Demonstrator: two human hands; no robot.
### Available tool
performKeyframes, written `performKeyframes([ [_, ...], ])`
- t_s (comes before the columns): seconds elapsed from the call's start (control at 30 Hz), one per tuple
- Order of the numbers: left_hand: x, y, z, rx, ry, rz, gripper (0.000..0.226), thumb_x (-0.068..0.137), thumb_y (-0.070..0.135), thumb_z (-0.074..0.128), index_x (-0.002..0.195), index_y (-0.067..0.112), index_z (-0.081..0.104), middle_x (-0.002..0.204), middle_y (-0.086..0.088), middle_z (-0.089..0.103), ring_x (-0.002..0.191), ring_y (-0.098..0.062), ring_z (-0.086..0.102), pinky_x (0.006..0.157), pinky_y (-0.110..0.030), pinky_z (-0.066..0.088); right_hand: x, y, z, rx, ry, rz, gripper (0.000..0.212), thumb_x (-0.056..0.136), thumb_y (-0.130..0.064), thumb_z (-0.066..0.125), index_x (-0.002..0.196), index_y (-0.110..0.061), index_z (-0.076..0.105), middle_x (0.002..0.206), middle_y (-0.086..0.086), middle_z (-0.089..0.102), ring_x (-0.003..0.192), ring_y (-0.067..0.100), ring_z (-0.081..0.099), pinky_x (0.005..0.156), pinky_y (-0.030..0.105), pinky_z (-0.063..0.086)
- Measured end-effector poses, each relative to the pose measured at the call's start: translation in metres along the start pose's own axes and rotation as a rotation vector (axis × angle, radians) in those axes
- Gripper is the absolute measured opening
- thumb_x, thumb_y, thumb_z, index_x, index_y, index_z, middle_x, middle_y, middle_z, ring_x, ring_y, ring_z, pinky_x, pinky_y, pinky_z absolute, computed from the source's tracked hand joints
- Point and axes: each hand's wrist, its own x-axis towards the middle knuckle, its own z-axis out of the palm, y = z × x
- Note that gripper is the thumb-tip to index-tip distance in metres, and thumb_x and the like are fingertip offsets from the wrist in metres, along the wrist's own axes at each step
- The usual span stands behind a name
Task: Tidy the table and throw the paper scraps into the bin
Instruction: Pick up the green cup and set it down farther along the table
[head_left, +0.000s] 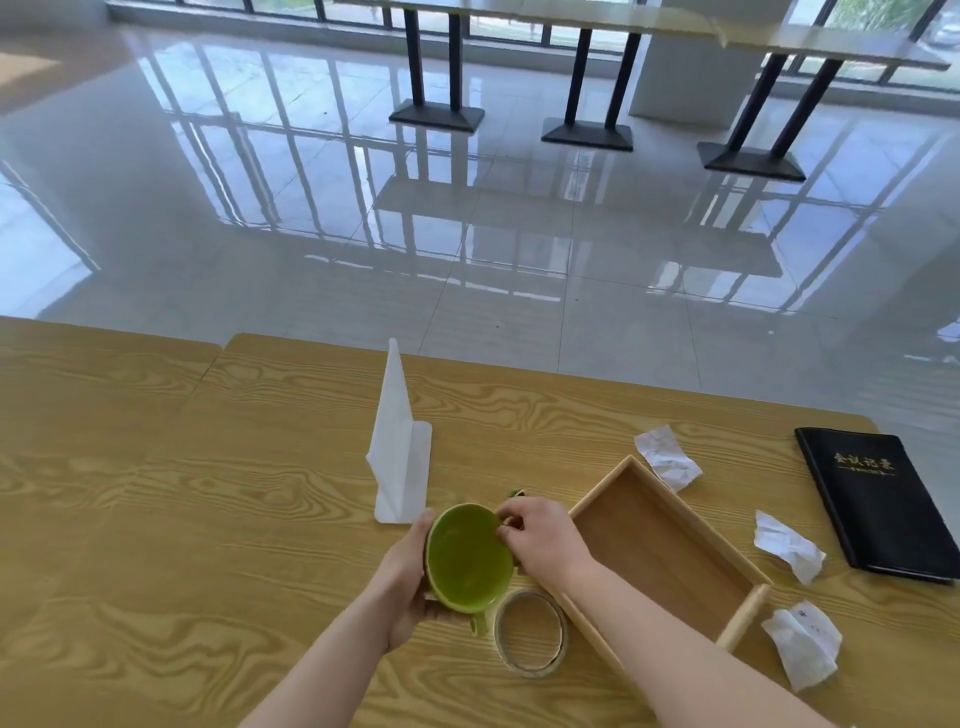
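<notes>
Holding cup (469, 556): left hand (410, 574) cupped around it, right hand (540, 535) pinching far rim; tray (660, 545) immediately right.

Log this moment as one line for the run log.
left hand holds green cup | right hand pinches its rim | three paper scraps on table | wooden tray empty

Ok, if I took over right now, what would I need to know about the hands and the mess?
Left hand: holding the green cup, tilted toward you.
Right hand: fingers pinching at the cup's rim; what they hold is too small to tell.
Three paper scraps lie right of the wooden tray, near the black book. Tape roll sits beside the cup.
Done: nothing visible. Left: bin all scraps. No bin in view.
</notes>
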Motion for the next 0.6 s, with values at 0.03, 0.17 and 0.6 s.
performKeyframes([
  [0.03, -0.002, -0.005, -0.004, -0.003, 0.084, 0.013, 0.053, 0.095, 0.062, 0.042, 0.110, 0.018, 0.069, 0.097, -0.018, 0.075, 0.084, -0.037, 0.074, 0.069, -0.057, 0.059, -0.001, -0.001, 0.006, -0.058, 0.001, -0.009, 0.014, 0.094, -0.018, 0.062, 0.103, -0.018, 0.073, 0.087, 0.002, 0.072, 0.067, 0.019, 0.070, 0.067, 0.037, 0.060],
  [0.17, -0.010, -0.019, -0.015, -0.054, 0.193, 0.038, 0.043, 0.100, 0.052, 0.042, 0.110, 0.019, 0.067, 0.102, -0.016, 0.073, 0.081, -0.035, 0.074, 0.068, -0.056, 0.060, -0.003, -0.007, 0.025, -0.165, 0.024, -0.001, 0.016, 0.094, -0.018, 0.059, 0.093, -0.010, 0.072, 0.085, 0.007, 0.072, 0.077, 0.023, 0.068, 0.076, 0.039, 0.056],
  [0.6, -0.022, -0.034, -0.042, 0.182, 0.411, 0.190, 0.038, 0.101, 0.039, 0.040, 0.092, 0.024, 0.074, 0.093, -0.009, 0.072, 0.090, -0.030, 0.068, 0.076, -0.053, 0.060, -0.012, -0.028, 0.066, -0.132, 0.050, 0.098, 0.025, 0.092, -0.027, 0.065, 0.112, -0.013, 0.071, 0.103, 0.006, 0.073, 0.096, 0.024, 0.068, 0.085, 0.035, 0.054],
])
